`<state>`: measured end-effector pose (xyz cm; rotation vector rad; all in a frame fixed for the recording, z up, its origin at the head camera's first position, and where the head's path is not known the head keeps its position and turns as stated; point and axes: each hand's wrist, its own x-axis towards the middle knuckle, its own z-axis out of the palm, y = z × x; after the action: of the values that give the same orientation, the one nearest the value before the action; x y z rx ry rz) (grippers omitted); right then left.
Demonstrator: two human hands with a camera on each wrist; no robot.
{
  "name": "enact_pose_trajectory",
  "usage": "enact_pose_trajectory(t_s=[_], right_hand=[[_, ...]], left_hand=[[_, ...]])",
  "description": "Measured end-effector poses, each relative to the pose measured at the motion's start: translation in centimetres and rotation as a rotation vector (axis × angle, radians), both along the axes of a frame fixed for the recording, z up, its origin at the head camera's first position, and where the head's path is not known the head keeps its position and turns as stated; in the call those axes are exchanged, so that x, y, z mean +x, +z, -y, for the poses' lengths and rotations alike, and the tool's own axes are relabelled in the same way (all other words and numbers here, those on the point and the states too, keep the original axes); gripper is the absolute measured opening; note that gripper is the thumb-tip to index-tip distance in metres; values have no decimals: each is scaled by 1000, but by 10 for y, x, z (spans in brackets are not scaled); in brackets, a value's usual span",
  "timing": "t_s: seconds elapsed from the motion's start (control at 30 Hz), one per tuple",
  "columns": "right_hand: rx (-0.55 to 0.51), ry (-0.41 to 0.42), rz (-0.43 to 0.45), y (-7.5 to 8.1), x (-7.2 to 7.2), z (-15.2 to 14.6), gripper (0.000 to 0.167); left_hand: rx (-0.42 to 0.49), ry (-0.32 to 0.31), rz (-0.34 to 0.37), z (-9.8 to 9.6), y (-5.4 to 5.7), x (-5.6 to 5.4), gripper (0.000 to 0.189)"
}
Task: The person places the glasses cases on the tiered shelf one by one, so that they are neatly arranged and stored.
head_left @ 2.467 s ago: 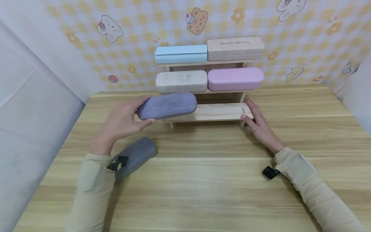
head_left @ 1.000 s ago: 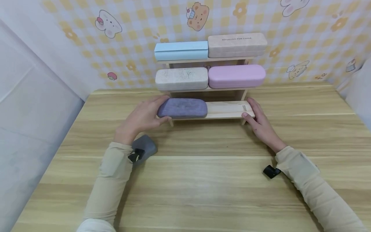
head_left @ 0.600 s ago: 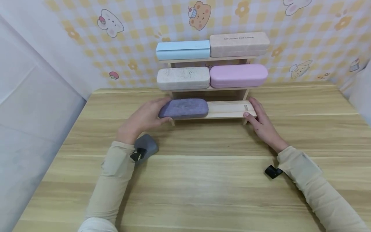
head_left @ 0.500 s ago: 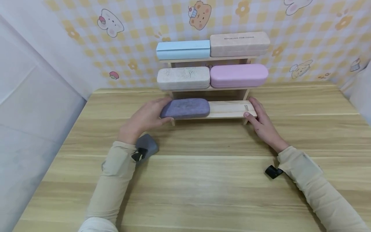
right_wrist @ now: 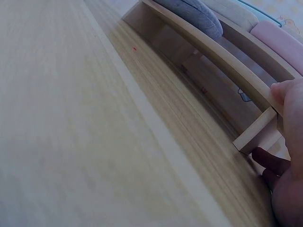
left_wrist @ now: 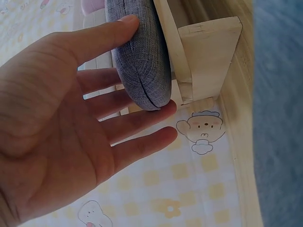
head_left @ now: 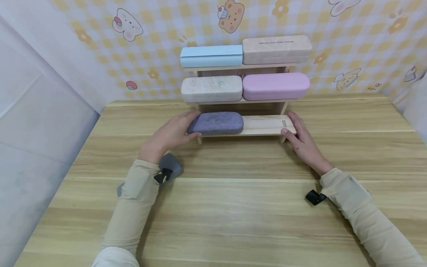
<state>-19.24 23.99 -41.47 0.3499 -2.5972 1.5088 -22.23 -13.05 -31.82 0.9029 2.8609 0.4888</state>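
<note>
A purple-blue fabric glasses case [head_left: 217, 123] lies on the left part of the bottom tier of a wooden rack [head_left: 263, 125]. My left hand [head_left: 170, 135] pinches its left end; in the left wrist view the thumb lies on one side of the case [left_wrist: 144, 61] and the fingers reach along the other. At the rack's right end, my right hand [head_left: 305, 144] grips the bottom board, thumb on the top face near the front edge. In the right wrist view its fingertips curl by the rack's leg [right_wrist: 255, 132]. The bottom board is bare between the case and my right hand.
On the middle tier sit a speckled off-white case [head_left: 211, 89] and a pink case [head_left: 276, 86]. The top tier bears a light blue case [head_left: 211, 56] and a beige case [head_left: 277, 50]. A grey case [head_left: 173, 165] lies on the table, partly under my left forearm.
My left hand has brought the purple-blue case from the air in front of the rack down onto the bottom tier, then slid it slightly right. My right hand has kept its grip.
</note>
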Motion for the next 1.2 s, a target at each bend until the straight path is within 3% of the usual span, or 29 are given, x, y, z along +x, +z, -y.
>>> enact_pose_trajectory(t_s=[0.3, 0.63, 0.9, 1.03, 1.2], right_hand=[[-1, -3, 4, 0, 1, -2, 58], [2, -2, 5, 0, 1, -3, 58], [-1, -6, 3, 2, 1, -4, 58], [-3, 13, -2, 1, -1, -3, 58], [-8, 16, 5, 1, 0, -1, 58]], left_hand=[[-1, 18, 34, -2, 2, 0, 65], [6, -17, 28, 6, 5, 3, 60], [34, -21, 42, 12, 7, -1, 58], [33, 36, 82, 26, 17, 5, 58], [47, 141, 102, 60, 36, 26, 58]])
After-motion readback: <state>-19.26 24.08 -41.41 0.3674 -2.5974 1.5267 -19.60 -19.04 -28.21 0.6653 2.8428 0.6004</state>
